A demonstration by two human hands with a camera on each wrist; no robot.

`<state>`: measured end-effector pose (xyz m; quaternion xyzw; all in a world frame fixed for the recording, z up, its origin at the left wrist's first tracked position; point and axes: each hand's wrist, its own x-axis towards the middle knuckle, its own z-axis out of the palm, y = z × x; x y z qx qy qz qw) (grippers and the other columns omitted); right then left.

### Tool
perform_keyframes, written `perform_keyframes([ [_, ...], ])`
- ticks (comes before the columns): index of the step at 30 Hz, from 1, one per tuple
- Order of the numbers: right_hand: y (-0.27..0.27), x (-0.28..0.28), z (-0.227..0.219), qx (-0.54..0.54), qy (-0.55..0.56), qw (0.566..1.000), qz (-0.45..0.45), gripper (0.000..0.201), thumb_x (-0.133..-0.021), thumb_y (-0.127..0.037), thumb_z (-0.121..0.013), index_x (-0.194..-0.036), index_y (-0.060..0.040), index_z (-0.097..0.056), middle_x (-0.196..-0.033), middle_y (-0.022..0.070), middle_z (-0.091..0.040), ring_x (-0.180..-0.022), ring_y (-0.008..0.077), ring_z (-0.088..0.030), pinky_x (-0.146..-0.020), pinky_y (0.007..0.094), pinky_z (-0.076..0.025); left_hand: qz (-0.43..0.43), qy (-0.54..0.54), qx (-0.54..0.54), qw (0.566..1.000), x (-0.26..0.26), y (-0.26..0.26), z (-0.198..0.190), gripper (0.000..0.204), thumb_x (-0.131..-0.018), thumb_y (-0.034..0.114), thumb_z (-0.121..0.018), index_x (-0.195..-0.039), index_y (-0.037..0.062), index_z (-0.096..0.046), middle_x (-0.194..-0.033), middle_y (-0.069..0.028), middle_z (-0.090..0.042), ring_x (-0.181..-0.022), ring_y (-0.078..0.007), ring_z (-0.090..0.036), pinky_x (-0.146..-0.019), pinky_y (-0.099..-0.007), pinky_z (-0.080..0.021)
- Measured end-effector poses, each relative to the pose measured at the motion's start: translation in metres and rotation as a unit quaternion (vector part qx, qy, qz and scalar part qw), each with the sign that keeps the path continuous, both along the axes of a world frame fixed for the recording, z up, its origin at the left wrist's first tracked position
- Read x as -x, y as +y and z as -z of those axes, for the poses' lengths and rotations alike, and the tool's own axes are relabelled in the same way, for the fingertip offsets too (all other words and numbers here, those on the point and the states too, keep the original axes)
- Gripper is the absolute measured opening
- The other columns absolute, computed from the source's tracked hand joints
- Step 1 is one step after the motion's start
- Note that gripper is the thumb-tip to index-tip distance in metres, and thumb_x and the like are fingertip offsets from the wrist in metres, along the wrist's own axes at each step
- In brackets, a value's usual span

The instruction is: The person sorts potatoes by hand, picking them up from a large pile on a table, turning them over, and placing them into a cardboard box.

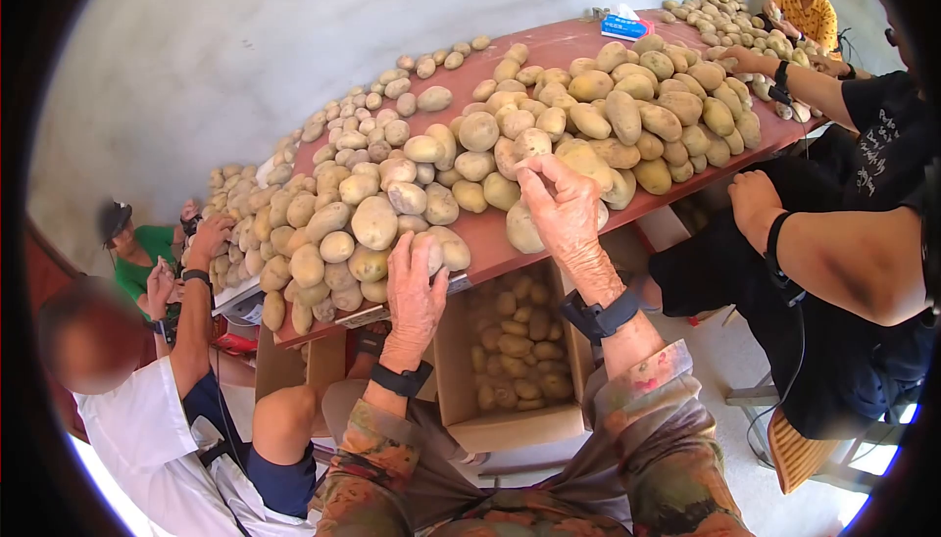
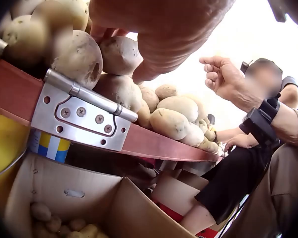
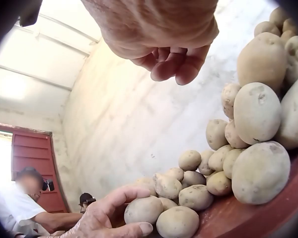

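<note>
At the near edge of the table, my left hand [image 1: 414,292] holds a pale round potato [image 3: 143,210], thumb on one side and fingers on the other. The same potato shows under the hand in the left wrist view. My right hand [image 1: 564,209] is raised over the table edge, its fingers loosely bent with nothing between them. Close below the right hand lies a large potato [image 1: 523,231]. A long heap of potatoes [image 1: 375,223] covers much of the red table [image 1: 480,261] ahead of both hands.
Below the table edge stands an open cardboard box [image 1: 520,429] partly filled with potatoes. A metal hinge [image 2: 82,111] is fixed to the table edge. Other people work at both sides, one in a white shirt [image 1: 147,380]. A tissue box [image 1: 625,25] stands at the back.
</note>
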<state>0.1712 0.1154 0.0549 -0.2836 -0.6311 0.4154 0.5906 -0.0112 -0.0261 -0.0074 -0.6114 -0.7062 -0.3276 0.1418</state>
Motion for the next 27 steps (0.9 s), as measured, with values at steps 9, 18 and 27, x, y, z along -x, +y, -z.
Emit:
perform_keyframes([
  [9,0.009,0.001,0.0,0.057,0.05,0.997,-0.032,0.012,-0.091,-0.012,-0.067,-0.086,-0.0004,-0.066,-0.06,-0.0003,-0.052,-0.059,0.0044,-0.046,-0.054,0.0262,-0.042,0.144,-0.568,-0.072,0.807,-0.002,-0.007,-0.007,0.049,-0.09,0.008,-0.063,-0.136,-0.0009,-0.048,-0.13,-0.0154,-0.058,-0.119,-0.0259,-0.057,-0.102,-0.0388,-0.047],
  [18,0.013,0.0,-0.002,0.048,0.027,0.998,-0.028,0.015,-0.09,-0.014,-0.066,-0.087,0.0005,-0.068,-0.059,0.002,-0.053,-0.056,0.0073,-0.045,-0.052,0.0294,-0.04,0.209,-0.814,-0.013,0.542,-0.05,-0.033,0.024,0.044,-0.1,0.028,-0.052,-0.136,0.0025,-0.049,-0.128,-0.0165,-0.06,-0.118,-0.0361,-0.061,-0.089,-0.0404,-0.056],
  [27,0.014,-0.003,-0.005,0.029,0.003,1.0,-0.01,0.016,-0.089,-0.016,-0.066,-0.089,-0.0007,-0.069,-0.062,0.0079,-0.059,-0.059,0.0113,-0.054,-0.057,0.0308,-0.046,0.161,-0.83,0.15,0.512,-0.076,-0.044,0.059,0.036,-0.101,0.027,-0.052,-0.129,0.0033,-0.052,-0.115,-0.0116,-0.064,-0.098,-0.0298,-0.07,-0.061,-0.0315,-0.056],
])
